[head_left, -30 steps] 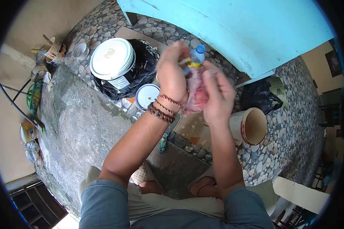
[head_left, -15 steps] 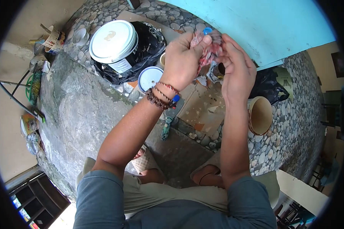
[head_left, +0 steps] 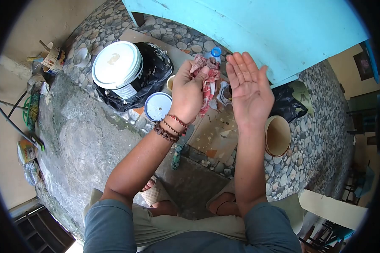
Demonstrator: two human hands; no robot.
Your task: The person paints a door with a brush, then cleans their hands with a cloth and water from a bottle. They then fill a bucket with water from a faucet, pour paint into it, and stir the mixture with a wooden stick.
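A crumpled red and white rag (head_left: 208, 82) is gripped in my left hand (head_left: 188, 90), its loose end hanging down. My right hand (head_left: 251, 90) is held palm up beside it, fingers stretched out, with nothing in it. A gap separates the rag from the right hand. Beneath the hands lies a paint-spattered sheet of cardboard (head_left: 211, 133). Left of my left wrist sits a round lid with a blue rim (head_left: 158, 106). Just behind the rag stands a bottle with a blue cap (head_left: 216, 52).
A white lidded bucket (head_left: 116, 65) stands on a black plastic bag (head_left: 158, 63) at the left. An empty-looking round container (head_left: 278, 135) lies right of my forearm. A light-blue panel (head_left: 257, 29) spans the far side. Pebbled floor (head_left: 316, 139) extends right.
My right hand has let go of the rag and opened, palm up. The rag stays in my left hand. The view has shifted slightly.
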